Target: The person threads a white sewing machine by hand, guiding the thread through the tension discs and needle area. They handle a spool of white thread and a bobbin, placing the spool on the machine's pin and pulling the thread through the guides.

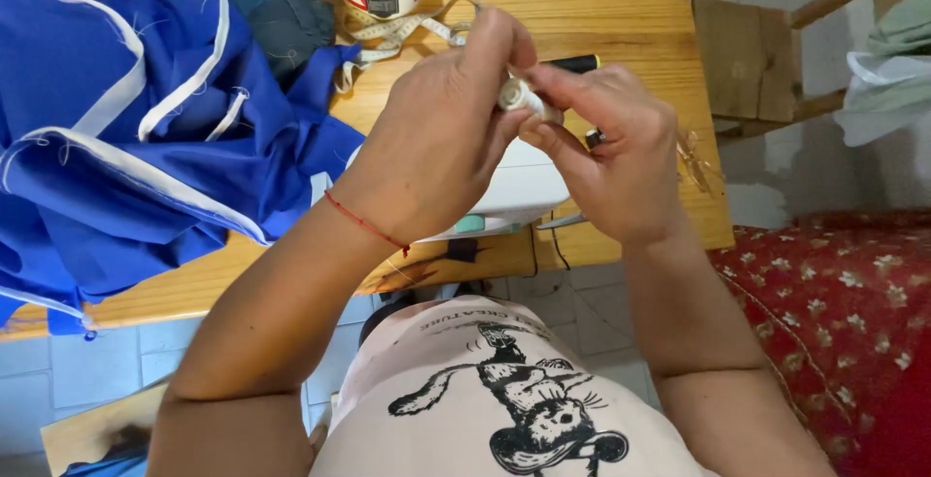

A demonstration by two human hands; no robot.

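Both hands met above the wooden desk (621,12). The left hand (441,138) and right hand (611,147) pinched a small white thread spool (516,96) between their fingertips, directly over the white sewing machine (519,191). Blue fabric (126,128) lay leftward.
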